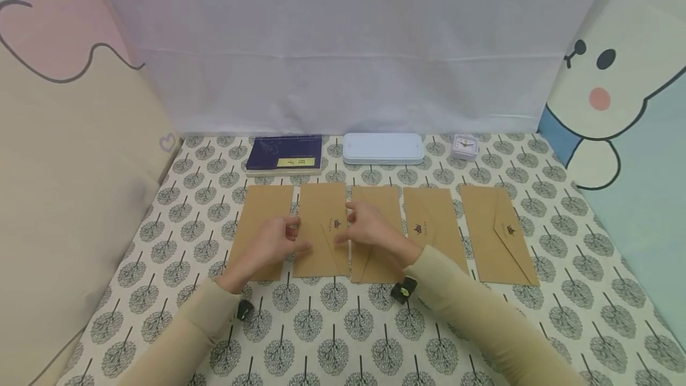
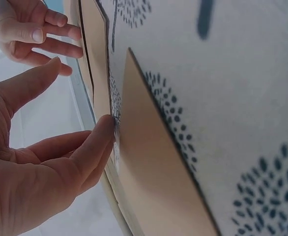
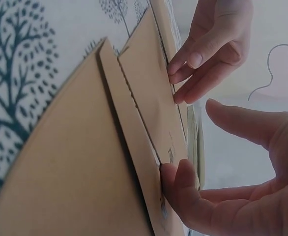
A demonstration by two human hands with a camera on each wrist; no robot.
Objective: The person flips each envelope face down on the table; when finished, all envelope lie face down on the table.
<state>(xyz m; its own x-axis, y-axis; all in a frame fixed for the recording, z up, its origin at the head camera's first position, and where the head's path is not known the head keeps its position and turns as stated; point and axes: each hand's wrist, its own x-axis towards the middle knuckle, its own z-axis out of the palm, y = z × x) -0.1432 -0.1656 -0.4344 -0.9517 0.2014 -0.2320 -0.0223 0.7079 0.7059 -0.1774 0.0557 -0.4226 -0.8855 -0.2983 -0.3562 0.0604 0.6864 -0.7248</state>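
Several brown paper envelopes lie side by side in a row on the cloth. My left hand (image 1: 270, 246) is over the leftmost envelope (image 1: 270, 201), its fingertips at the left edge of the second envelope (image 1: 321, 201). Across that same envelope, my right hand (image 1: 372, 226) reaches over the third envelope (image 1: 370, 267) to its right edge. In the left wrist view the left fingertips are low beside an envelope (image 2: 154, 182), thumb apart. The right wrist view has the right fingertips (image 3: 169, 177) at an envelope edge, with the thumb spread away. Neither hand grips anything.
Behind the row are a dark blue book (image 1: 284, 152), a pale blue case (image 1: 383, 149) and a small white clock (image 1: 465, 146). Two more envelopes lie on the right, a fourth (image 1: 445, 219) and a fifth (image 1: 482, 243). Tree-patterned cloth (image 1: 332, 326) covers the table.
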